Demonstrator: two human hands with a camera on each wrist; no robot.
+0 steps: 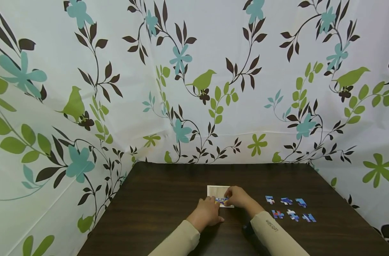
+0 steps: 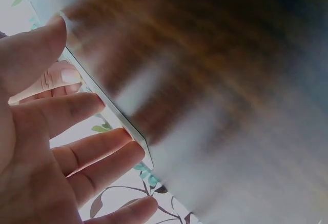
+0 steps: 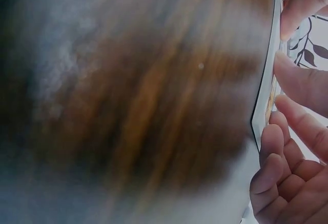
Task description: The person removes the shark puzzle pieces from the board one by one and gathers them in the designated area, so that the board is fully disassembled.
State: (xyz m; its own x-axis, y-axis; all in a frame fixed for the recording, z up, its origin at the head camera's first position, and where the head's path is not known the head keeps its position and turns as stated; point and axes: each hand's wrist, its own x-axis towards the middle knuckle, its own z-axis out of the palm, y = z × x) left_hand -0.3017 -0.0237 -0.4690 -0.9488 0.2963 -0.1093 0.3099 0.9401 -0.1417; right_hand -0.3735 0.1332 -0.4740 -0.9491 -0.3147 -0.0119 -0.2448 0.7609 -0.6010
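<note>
A small wooden puzzle tray lies on the dark table, with several blue and yellow jigsaw pieces along its near side. My left hand is at the tray's near left corner; in the left wrist view its fingers reach out fairly straight and touch the tray's edge. Over the tray's right side, my right hand holds a jigsaw piece between thumb and index finger, down against the tray. That piece is mostly hidden by the fingers. In the right wrist view the other fingers curl beside the rim.
Several loose jigsaw pieces lie in two rows on the table right of the tray. The dark wooden table meets a patterned curtain at its back and sides.
</note>
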